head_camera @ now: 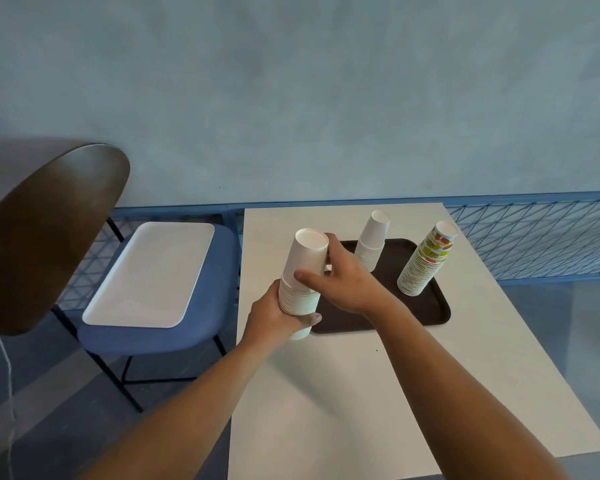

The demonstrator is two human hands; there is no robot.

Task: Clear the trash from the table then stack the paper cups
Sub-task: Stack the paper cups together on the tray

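Observation:
A tall stack of upside-down white paper cups (303, 271) stands at the left end of the dark brown tray (413, 317), over the tray's near-left corner. My left hand (278, 317) grips the lower part of this stack. My right hand (340, 278) wraps around the upper cups, thumb in front and fingers behind. Farther back on the tray a shorter white cup stack (373, 240) leans slightly. On the tray's right side rises a stack of cups printed in green, orange and red (425, 261), tilted to the right.
The white table (413, 393) reaches the blue wall. To its left a blue-seated chair (160, 336) with a dark wooden back (45, 233) carries a white tray (149, 275). Blue wire mesh fencing (534, 237) runs along the wall on the right.

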